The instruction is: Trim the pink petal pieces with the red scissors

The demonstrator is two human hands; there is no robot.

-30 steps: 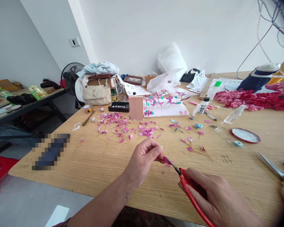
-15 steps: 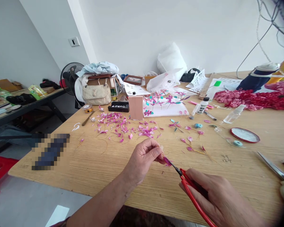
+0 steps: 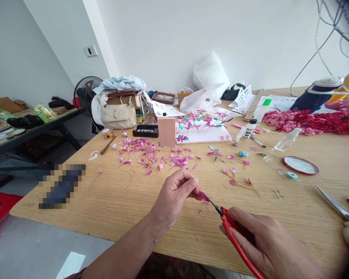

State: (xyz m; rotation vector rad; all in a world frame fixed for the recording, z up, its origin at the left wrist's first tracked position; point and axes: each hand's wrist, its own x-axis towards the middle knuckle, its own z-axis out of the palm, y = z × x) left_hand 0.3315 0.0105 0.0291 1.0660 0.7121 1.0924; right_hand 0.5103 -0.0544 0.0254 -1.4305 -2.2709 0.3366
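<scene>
Between the thumb and fingers of my left hand (image 3: 178, 192) is a small magenta petal (image 3: 204, 196), its tip sticking out to the right. My right hand (image 3: 258, 230) is wrapped round red-handled scissors (image 3: 231, 226). Their dark, narrow blades reach up-left and meet the petal's edge just beside my left fingertips. Whether the blades are fully closed on it is too small to tell. Beyond my left hand, loose pink and magenta petals (image 3: 139, 149) lie scattered. Several wired petals (image 3: 241, 184) rest on the table to the right.
On the wooden table (image 3: 110, 213) a wooden block (image 3: 166, 131) stands before finished flowers (image 3: 196, 124) on a white support. Large scissors (image 3: 337, 207), a red-rimmed dish (image 3: 301, 166), a spray bottle (image 3: 288, 140) and a glue bottle (image 3: 249, 130) are on the right. A blurred dark object (image 3: 62, 186) lies at left.
Both hands hold nearly the same place, with the scissor blades still at the petal. The petal's visible tip shifts very slightly; the view drifts a little.
</scene>
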